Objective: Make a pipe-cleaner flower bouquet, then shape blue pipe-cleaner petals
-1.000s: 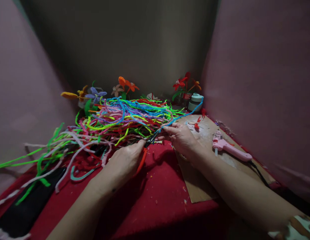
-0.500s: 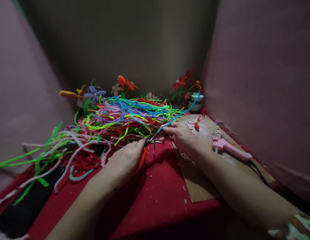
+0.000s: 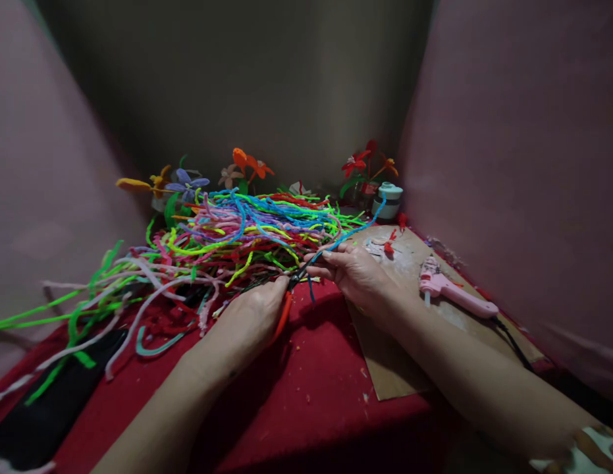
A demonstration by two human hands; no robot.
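My left hand is closed round a pair of scissors with orange-red handles. The dark blades point up and right toward my right hand. That hand pinches a blue pipe cleaner between thumb and fingers. One length of it rises toward the back right, while a short end hangs below the blades. Whether the blades touch the pipe cleaner cannot be made out. Behind both hands lies a heap of many-coloured pipe cleaners.
A brown board on the red cloth carries a pink glue gun with a black cord. Pipe-cleaner flowers and a pale green jar stand at the back. A black flat item lies at left.
The blue pipe cleaner's far tip has dropped and drawn back toward my right hand. Its short end now hangs slightly lower and further right. My left hand and the scissors have barely shifted.
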